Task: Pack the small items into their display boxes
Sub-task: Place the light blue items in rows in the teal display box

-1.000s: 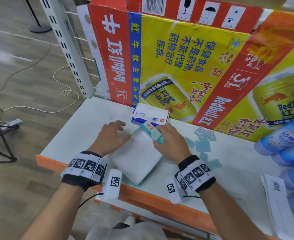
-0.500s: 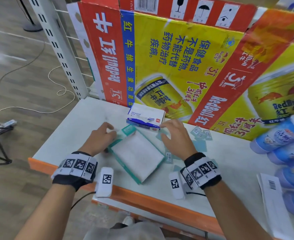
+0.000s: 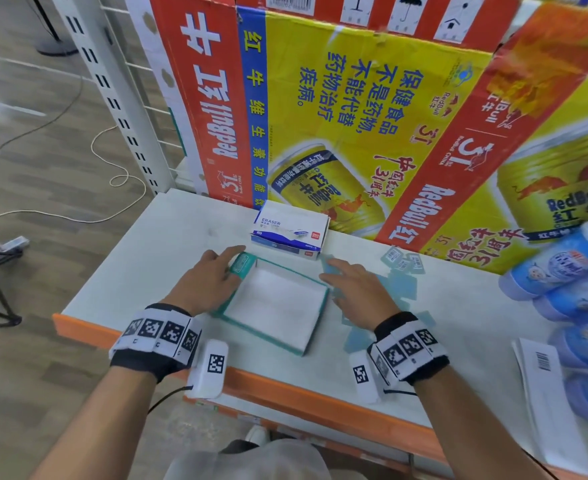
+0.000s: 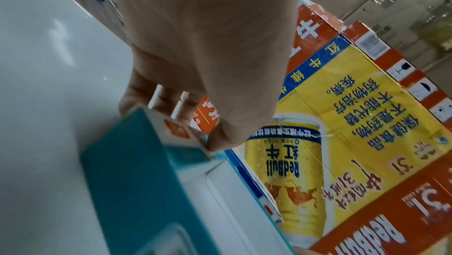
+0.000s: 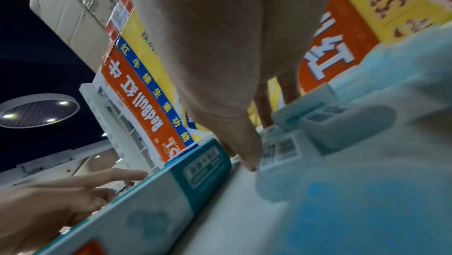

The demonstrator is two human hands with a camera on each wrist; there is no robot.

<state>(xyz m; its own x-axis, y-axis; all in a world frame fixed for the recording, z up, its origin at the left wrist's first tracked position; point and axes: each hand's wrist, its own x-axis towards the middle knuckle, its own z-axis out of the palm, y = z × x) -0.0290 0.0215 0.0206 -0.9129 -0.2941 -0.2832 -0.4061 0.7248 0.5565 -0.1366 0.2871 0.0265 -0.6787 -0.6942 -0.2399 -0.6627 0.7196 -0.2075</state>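
An open teal display box (image 3: 315, 322) with a white inside lies on the shelf in front of me. My left hand (image 3: 230, 263) is at its far left corner and pinches the teal end flap (image 3: 246, 263) between thumb (image 4: 220, 139) and fingers. My right hand (image 3: 351, 289) hovers just right of the box with fingers spread, and its thumb (image 5: 249, 155) touches down beside a barcoded eraser (image 5: 281, 149). Several small pale-blue erasers (image 3: 403, 284) lie scattered on the shelf to the right. No eraser shows inside the box.
A blue-and-white eraser carton (image 3: 291, 230) sits just behind the box. Red Bull cartons (image 3: 372, 116) wall off the back. Blue bottles (image 3: 562, 271) and a barcoded paper (image 3: 542, 375) lie at the right. The orange shelf edge (image 3: 285, 393) runs below my wrists.
My right hand let go of the teal flap and moved right, to the loose erasers. My left hand slid up to the box's far left corner and took the flap.
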